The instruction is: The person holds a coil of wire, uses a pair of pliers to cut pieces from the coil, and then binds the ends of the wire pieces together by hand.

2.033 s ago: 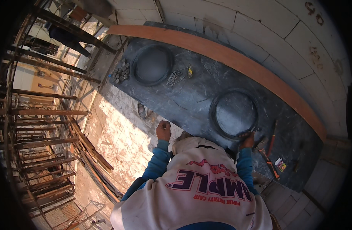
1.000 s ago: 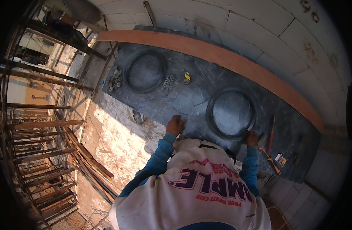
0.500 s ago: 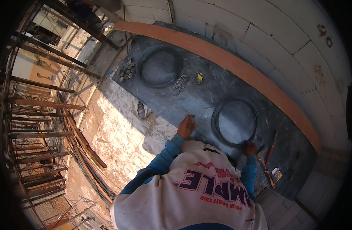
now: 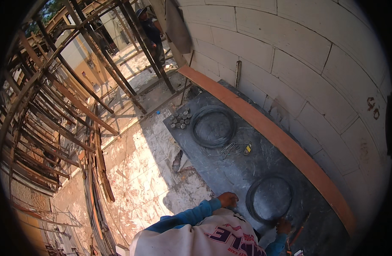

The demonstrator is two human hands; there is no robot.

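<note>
Right hand (image 4: 284, 226) is at the nearer wire coil (image 4: 249, 200)'s rim; left hand (image 4: 228, 199) curls beside it. I cannot tell whether either grip is clamped. Steadying the loops flat against the table (image 4: 217, 173) should prevent tangling.

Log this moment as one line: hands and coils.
left hand: beside nearer coil; right hand: at nearer coil's edge; farther coil: on table

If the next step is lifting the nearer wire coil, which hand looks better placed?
Right, most likely: the right hand is at the near rim of the wire coil, seemingly touching it, though its grip is unclear. The left hand is beside the coil, with dark tabletop showing between them.
</note>
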